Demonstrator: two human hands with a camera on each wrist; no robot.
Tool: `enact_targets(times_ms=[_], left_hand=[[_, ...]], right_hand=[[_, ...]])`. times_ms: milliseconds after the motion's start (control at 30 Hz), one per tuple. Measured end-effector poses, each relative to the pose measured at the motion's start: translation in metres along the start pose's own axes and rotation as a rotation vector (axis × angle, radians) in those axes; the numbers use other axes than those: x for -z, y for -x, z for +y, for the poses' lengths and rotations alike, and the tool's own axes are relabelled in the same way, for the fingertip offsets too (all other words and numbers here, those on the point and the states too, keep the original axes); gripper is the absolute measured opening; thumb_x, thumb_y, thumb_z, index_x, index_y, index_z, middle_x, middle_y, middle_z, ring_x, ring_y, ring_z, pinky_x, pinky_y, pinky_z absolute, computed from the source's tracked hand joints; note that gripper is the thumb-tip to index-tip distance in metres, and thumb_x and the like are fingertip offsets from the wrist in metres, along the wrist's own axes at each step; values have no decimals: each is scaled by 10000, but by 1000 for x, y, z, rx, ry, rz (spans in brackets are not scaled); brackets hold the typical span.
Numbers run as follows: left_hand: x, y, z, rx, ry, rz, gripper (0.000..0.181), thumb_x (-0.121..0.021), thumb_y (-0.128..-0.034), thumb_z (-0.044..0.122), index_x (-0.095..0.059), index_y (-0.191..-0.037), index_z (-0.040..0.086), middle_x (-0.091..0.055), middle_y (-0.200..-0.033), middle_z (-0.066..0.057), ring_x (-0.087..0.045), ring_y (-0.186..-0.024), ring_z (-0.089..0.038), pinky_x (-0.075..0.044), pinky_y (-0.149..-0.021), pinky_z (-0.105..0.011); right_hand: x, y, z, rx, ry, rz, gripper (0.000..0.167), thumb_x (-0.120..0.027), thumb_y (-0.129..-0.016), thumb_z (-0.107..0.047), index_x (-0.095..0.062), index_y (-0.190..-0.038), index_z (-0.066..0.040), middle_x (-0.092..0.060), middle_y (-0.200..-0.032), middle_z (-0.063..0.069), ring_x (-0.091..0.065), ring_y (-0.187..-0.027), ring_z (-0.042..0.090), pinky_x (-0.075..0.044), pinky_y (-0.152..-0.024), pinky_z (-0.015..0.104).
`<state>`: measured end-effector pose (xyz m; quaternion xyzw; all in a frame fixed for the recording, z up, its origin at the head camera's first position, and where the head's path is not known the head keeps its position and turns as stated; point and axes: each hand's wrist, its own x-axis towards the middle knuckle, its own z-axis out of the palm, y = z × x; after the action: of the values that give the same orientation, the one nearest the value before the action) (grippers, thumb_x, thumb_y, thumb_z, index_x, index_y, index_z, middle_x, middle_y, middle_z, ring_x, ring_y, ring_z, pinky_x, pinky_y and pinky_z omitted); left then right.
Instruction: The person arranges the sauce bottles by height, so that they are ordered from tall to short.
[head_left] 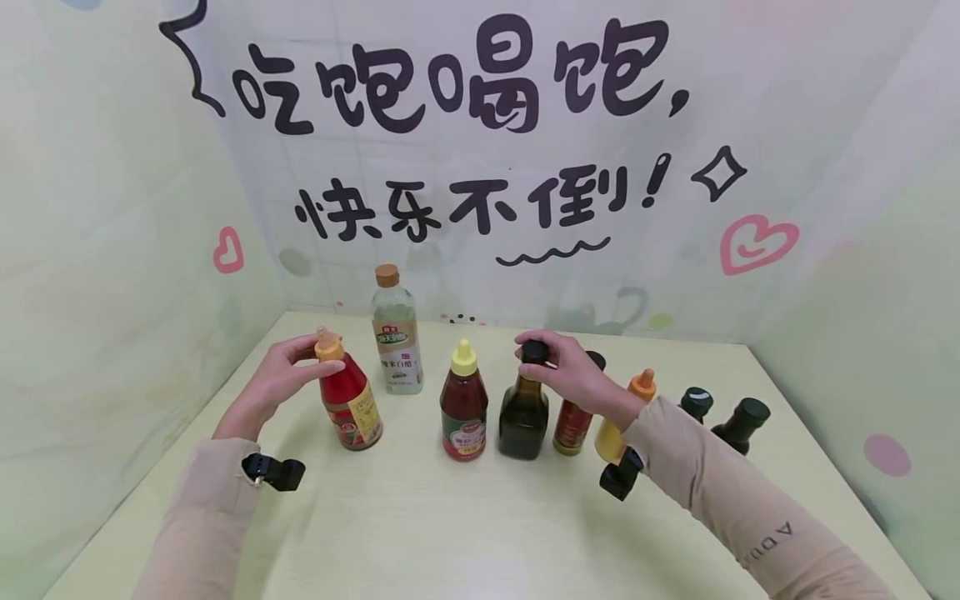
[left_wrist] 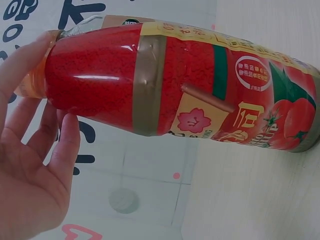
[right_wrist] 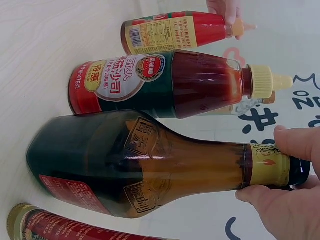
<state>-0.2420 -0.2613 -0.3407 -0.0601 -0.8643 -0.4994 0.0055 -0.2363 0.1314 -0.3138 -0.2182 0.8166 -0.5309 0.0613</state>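
Observation:
My left hand [head_left: 281,375] holds a red tomato ketchup bottle [head_left: 351,408] by its orange cap, thumb on one side and fingers on the other. The left wrist view shows the bottle's tomato label [left_wrist: 285,110] close up. My right hand [head_left: 573,371] grips a dark brown sauce bottle [head_left: 523,421] at its black cap and neck. In the right wrist view, thumb and fingers lie on either side of that bottle's yellow neck band [right_wrist: 270,165]. Between the two held bottles stands a ketchup bottle with a yellow nozzle cap [head_left: 464,408].
A clear white vinegar bottle [head_left: 397,342] stands behind, toward the left. Right of the brown bottle are a red-labelled bottle [head_left: 572,427], a yellow squeeze bottle [head_left: 610,440] and two dark-capped bottles, partly behind my right forearm. A printed cloth [head_left: 480,150] rises behind the table [head_left: 420,533].

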Motion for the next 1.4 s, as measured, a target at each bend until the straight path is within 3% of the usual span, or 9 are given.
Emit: enact_targets(times_ms=[233,900,1133,1400], left_hand=[[-1,0,2,-14,17,0,622,-641,-792,379,-442,-1293,68,-452,-1223,-157,-362,-1125,-314,-364,-861,-520],[4,4,5,-16,-34,39,592,-653,-778,390,-495,-1254,76,-484,-1186,-140,-386,-1073,-277,-391,-813,-478],[3,8,13,-29,-57,39,570,-660,-769,396,-522,-1233,95,-512,-1144,-120,-401,-1042,-253,-409,-773,-412],[2,10,32,-72,-87,47,541,-672,-762,383,-548,-1204,97,-534,-1109,-106,-413,-1021,-243,-429,-719,-344]], right_hand=[[1,1,1,-3,42,18,337,-581,-839,-22,-480,-1160,-34,-522,-1120,182,-472,-1117,317,-439,-848,408],[-1,-2,1,-7,23,1,310,-581,-840,-24,-467,-1128,-14,-517,-1115,177,-462,-1128,313,-441,-846,403],[2,-3,0,13,14,-30,297,-583,-838,-24,-478,-1115,-4,-513,-1116,191,-461,-1124,323,-440,-848,410],[5,-4,-2,4,43,-54,297,-596,-830,-29,-496,-1110,-18,-525,-1121,164,-488,-1096,307,-440,-844,412]])
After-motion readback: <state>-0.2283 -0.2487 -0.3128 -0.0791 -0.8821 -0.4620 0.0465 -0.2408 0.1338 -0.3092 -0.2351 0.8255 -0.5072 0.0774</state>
